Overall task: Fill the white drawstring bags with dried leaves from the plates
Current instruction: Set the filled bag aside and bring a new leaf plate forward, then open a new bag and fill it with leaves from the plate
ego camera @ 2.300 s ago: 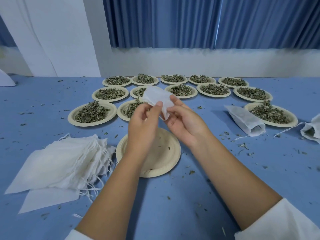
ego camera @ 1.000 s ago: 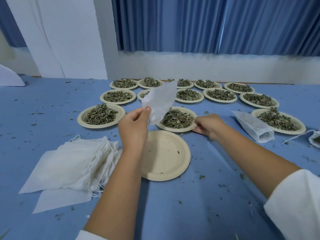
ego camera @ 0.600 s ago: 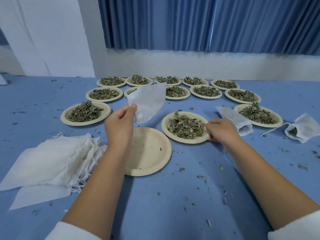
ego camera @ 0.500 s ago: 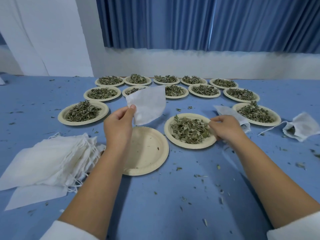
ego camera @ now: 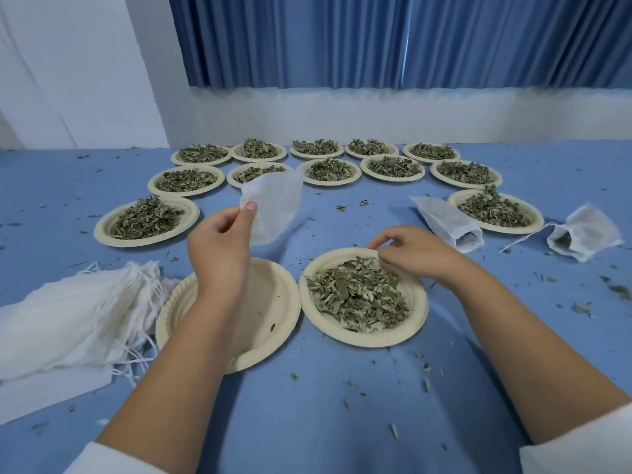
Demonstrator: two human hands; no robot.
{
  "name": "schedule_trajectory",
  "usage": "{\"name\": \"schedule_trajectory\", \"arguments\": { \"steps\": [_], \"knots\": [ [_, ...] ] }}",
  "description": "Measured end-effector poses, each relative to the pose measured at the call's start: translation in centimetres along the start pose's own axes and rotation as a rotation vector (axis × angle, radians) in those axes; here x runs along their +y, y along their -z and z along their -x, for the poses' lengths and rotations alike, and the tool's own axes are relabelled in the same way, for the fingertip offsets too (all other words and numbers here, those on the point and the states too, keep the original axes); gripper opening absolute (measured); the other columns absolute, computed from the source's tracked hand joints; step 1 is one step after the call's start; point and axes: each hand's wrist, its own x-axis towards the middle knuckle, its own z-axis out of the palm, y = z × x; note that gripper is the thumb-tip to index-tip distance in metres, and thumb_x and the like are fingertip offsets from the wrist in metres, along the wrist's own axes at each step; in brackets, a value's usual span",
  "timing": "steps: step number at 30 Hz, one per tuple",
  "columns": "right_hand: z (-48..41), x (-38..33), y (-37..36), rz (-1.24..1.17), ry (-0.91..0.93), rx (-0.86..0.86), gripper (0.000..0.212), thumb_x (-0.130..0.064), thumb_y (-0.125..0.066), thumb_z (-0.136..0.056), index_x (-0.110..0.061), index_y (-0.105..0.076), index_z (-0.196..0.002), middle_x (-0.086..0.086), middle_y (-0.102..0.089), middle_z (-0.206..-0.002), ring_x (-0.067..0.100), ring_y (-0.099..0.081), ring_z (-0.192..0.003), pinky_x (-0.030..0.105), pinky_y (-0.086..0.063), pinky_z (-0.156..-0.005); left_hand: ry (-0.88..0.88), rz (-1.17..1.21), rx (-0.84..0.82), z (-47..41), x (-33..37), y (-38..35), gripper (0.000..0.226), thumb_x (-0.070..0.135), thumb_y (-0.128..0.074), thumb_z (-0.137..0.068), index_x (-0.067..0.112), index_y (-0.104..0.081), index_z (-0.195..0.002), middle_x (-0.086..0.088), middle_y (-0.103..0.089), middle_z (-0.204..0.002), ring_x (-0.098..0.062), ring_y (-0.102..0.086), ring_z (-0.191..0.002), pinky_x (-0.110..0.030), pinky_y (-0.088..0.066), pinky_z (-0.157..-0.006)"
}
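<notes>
Here, left [ego camera: 219, 248] pinches bag [ego camera: 277, 210], right [ego camera: 414, 252] touches plate [ego camera: 421, 311]

A limp, empty white drawstring bag [ego camera: 273, 210] hangs pinched by one corner in the fingers [ego camera: 249, 207] of the left hand [ego camera: 219, 248], fanning out to their right above the table. A paper plate [ego camera: 369, 340] heaped with dried leaves [ego camera: 355, 295] sits flat, its far rim at the curled fingers of the right hand [ego camera: 413, 251]. An emptied plate [ego camera: 273, 302] lies under the left wrist, with a stack of flat bags [ego camera: 75, 316] further left.

No writing, label, brand, number or sign can be read on anything in this view.
</notes>
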Motion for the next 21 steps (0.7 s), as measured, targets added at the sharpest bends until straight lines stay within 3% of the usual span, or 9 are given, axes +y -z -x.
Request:
{"name": "schedule_trajectory", "arguments": {
  "steps": [3,5,8,10,13,17,21],
  "knots": [
    [0.3,-0.8,-1.0,0.071,0.116,0.215,0.016,-0.018,-0.061,-0.090,-0.023,-0.069,-0.103,-0.005,-0.065,-0.098,0.010,-0.058,-0.090,0.023,-0.041,-0.076,-0.065,-0.048,-0.035,0.6,0.1,-0.4,0.020,0.035,-0.071,-0.087,0.024,-0.068,-0.071,0.021,-0.058,-0.057,0.003,-0.050,-0.057,-0.011,-0.040,-0.059],
    [1.0,-2.0,-1.9,-0.097,0.230,0.325,0.011,-0.019,-0.065,-0.089,-0.027,-0.071,-0.085,-0.012,-0.068,-0.084,0.004,-0.062,-0.084,0.017,-0.044,-0.073,-0.101,-0.073,-0.064,1.3,0.4,-0.8,0.013,0.036,-0.073,-0.085,0.026,-0.071,-0.078,0.020,-0.066,-0.070,0.009,-0.056,-0.066,-0.005,-0.041,-0.062],
    [2.1,-4.1,-3.5,-0.389,0.342,0.234,0.012,-0.030,-0.071,-0.088,-0.033,-0.074,-0.077,-0.013,-0.073,-0.076,-0.006,-0.062,-0.067,0.006,-0.044,-0.060,-0.159,-0.135,-0.152,2.5,0.7,-1.5,0.015,0.035,-0.077,-0.082,0.034,-0.066,-0.072,0.019,-0.067,-0.071,0.011,-0.054,-0.062,-0.004,-0.039,-0.058],
    [2.6,-4.9,-4.4,-0.488,0.384,0.164,0.006,-0.033,-0.071,-0.088,-0.033,-0.076,-0.087,-0.016,-0.075,-0.082,-0.005,-0.066,-0.076,0.009,-0.049,-0.067,-0.184,-0.175,-0.229,3.2,0.8,-1.9,0.017,0.034,-0.077,-0.082,0.038,-0.066,-0.070,0.024,-0.066,-0.068,0.010,-0.052,-0.059,-0.005,-0.038,-0.056],
    [2.6,-5.1,-5.1,-0.579,0.359,0.157,0.010,-0.030,-0.068,-0.091,-0.029,-0.078,-0.090,-0.009,-0.076,-0.088,0.012,-0.071,-0.088,0.026,-0.057,-0.075,-0.195,-0.194,-0.332,3.9,1.0,-2.1,0.011,0.033,-0.076,-0.083,0.038,-0.069,-0.076,0.032,-0.063,-0.067,0.010,-0.050,-0.053,-0.005,-0.036,-0.050],
    [2.4,-4.9,-4.7,-0.690,0.282,0.225,0.015,-0.020,-0.066,-0.092,-0.020,-0.079,-0.084,-0.005,-0.077,-0.083,0.004,-0.071,-0.077,0.017,-0.051,-0.061,-0.214,-0.177,-0.430,4.0,1.2,-1.9,0.011,0.030,-0.080,-0.079,0.028,-0.075,-0.089,0.026,-0.050,-0.043,0.000,-0.038,-0.038,-0.007,-0.027,-0.042],
    [2.6,-5.0,-4.2,-0.710,0.282,0.224,0.015,-0.024,-0.068,-0.090,-0.020,-0.079,-0.081,-0.005,-0.076,-0.083,0.007,-0.072,-0.083,0.015,-0.051,-0.059,-0.226,-0.154,-0.503,4.3,1.8,-1.7,0.007,0.030,-0.074,-0.086,0.037,-0.075,-0.089,0.028,-0.052,-0.046,-0.003,-0.033,-0.038,-0.006,-0.025,-0.041]
  ]
}}
